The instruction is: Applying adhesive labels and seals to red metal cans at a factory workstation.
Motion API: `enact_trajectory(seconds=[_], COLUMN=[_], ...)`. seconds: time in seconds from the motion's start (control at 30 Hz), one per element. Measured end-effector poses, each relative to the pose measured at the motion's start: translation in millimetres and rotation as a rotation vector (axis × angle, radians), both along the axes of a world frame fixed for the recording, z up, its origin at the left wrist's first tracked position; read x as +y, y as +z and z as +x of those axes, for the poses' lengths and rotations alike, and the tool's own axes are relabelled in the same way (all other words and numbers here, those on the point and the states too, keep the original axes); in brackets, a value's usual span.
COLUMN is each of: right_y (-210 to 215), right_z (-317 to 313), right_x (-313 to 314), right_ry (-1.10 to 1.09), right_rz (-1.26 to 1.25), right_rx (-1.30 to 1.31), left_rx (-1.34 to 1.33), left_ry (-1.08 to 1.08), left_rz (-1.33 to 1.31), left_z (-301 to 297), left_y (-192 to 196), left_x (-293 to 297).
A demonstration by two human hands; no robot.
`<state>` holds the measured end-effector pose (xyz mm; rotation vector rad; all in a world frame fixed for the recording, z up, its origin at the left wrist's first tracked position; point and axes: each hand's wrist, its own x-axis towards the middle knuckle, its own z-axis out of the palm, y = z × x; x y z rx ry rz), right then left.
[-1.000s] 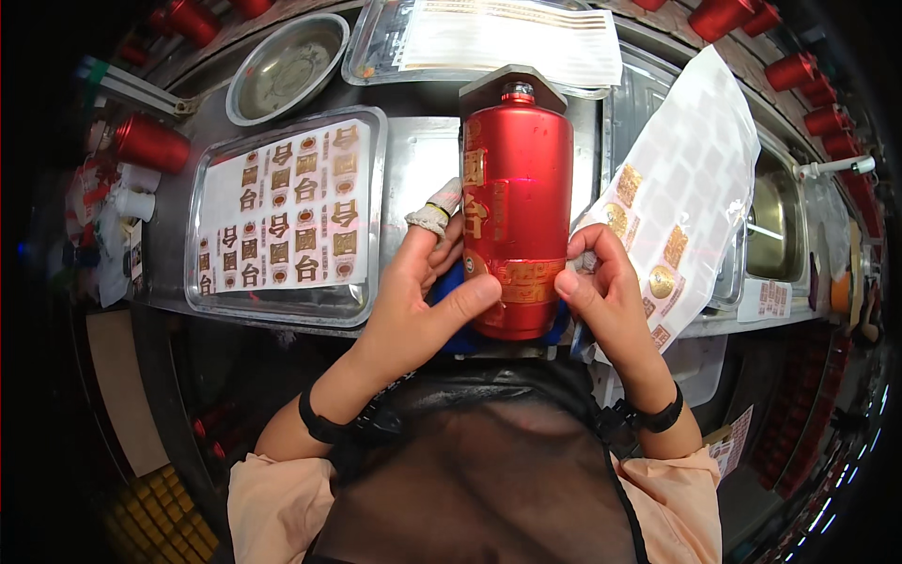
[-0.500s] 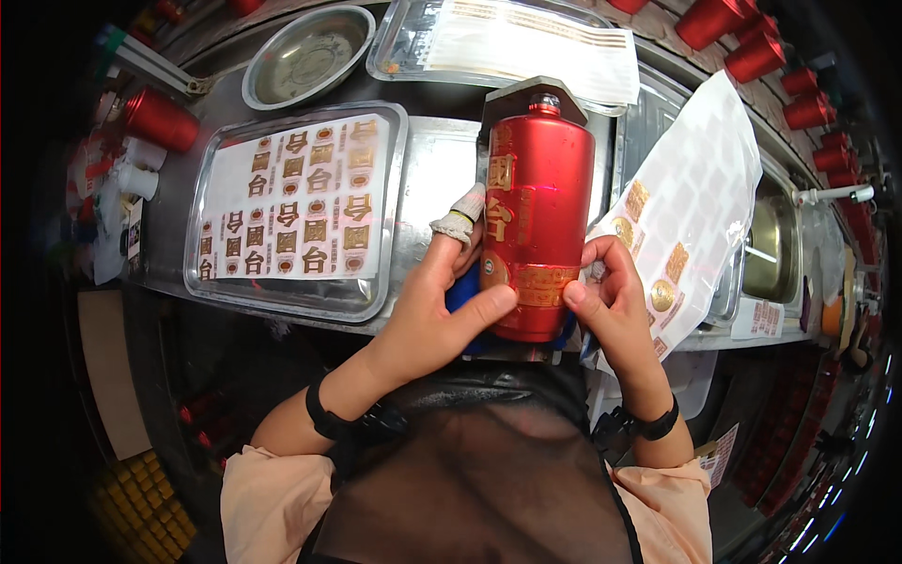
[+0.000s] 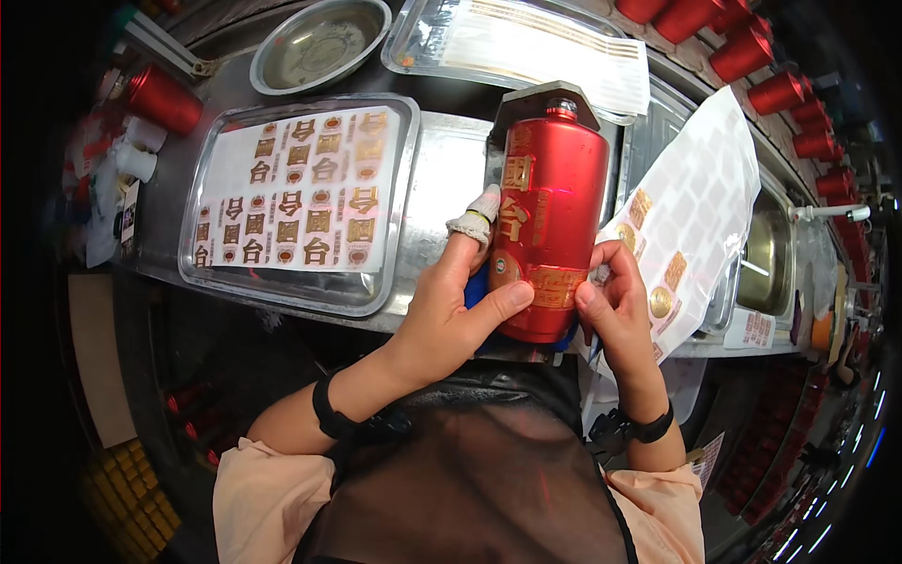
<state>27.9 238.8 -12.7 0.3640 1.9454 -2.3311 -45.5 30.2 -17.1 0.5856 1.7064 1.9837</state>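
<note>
A tall red bottle with gold decals lies lengthwise in front of me, its neck pointing away toward a dark holder. My left hand grips its lower left side, the thumb pressing a gold label near the base; one finger wears a white wrap. My right hand holds the lower right side, thumb on the same label. To the left, a metal tray carries a white sheet of gold decals. At the right lies a backing sheet with a few gold decals left.
A round metal bowl and a clear tray with a white sheet sit at the back. More red bottles line the upper right, one red bottle lies at left. A small sink is at right.
The view has shifted a little, so the bottle and my hands sit further right in the picture. Both thumbs stay pressed on the gold label near the base.
</note>
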Motion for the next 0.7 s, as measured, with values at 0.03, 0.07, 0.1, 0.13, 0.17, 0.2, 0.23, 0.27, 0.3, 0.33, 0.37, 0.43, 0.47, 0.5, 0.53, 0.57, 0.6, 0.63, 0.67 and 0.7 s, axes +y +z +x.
enact_trajectory(seconds=[0.03, 0.07, 0.1, 0.13, 0.17, 0.2, 0.23, 0.27, 0.3, 0.33, 0.37, 0.43, 0.47, 0.5, 0.53, 0.57, 0.6, 0.63, 0.67, 0.7], right_y=[-0.8, -1.3, -1.2, -1.4, -1.5, -1.7, -1.6, -1.8, -2.5, -3.6, -4.3, -5.1, -5.0, -4.2, -2.6, -1.1, 0.4, 1.5, 2.4, 0.3], right_z=[0.5, 1.0, 1.2, 1.6, 2.0, 2.5, 3.8, 4.4, 4.1, 3.8, 3.4, 2.9, 2.7, 2.5, 1.7, 1.4, 2.5, 4.2, 5.8, 5.9], right_x=[0.6, 0.8, 0.5, 0.7, 1.0, 2.2, 3.4, 4.1, 3.2, 1.1, 0.1, 0.3, 0.4, 0.3, -0.1, -0.4, 2.9, 9.8, 14.5, 16.2], right_ry=[-0.004, -0.006, 0.006, -0.003, -0.012, -0.002, 0.007, 0.016, 0.017, 0.011, 0.004, 0.007, 0.010, 0.007, 0.001, -0.006, -0.011, -0.019, -0.029, -0.161], right_rz=[-0.023, -0.047, -0.043, -0.073, -0.103, -0.098, -0.122, -0.146, -0.142, -0.129, -0.117, -0.122, -0.129, -0.129, -0.122, -0.116, -0.116, -0.093, -0.071, -0.153], right_rx=[-0.001, -0.001, 0.000, -0.004, -0.008, -0.007, -0.017, -0.027, -0.027, 0.001, 0.029, 0.030, 0.030, 0.032, 0.030, 0.029, 0.034, -0.033, -0.100, -0.068], left_rx=[-0.047, -0.093, -0.091, -0.078, -0.064, -0.062, 0.008, 0.077, 0.085, 0.086, 0.146, 0.208, 0.205, 0.203, 0.207, 0.163, 0.119, 0.125, 0.091, 0.056], left_ry=[-0.013, -0.026, -0.014, -0.012, -0.009, 0.001, -0.028, -0.057, -0.030, -0.028, -0.009, 0.007, 0.010, 0.012, 0.008, 0.006, 0.003, -0.004, -0.043, -0.083], left_rz=[0.051, 0.103, 0.107, 0.117, 0.126, 0.131, 0.084, 0.036, -0.011, -0.010, -0.048, -0.087, -0.088, -0.090, -0.089, -0.048, -0.007, -0.007, -0.022, -0.037], left_z=[-0.4, -0.7, -0.8, -1.0, -0.9, -1.0, -1.8, -2.1, -0.5, 0.2, 0.6, 0.9, 0.8, 1.0, 0.9, 1.1, 1.4, 0.4, -1.0, -1.8], left_y=[0.2, 0.3, -0.6, -3.2, -4.6, -5.0, -5.5, -5.9, -5.4, -6.7, -9.2, -11.0, -10.9, -10.7, -10.0, -9.1, -7.9, -6.3, -3.9, -2.2], left_x=[0.6, 0.2, -1.0, -1.5, -2.2, -4.8, -8.6, -10.7, -9.9, -9.8, -9.5, -9.1, -8.8, -8.6, -8.2, -7.8, -7.6, -8.6, -11.1, -12.3])
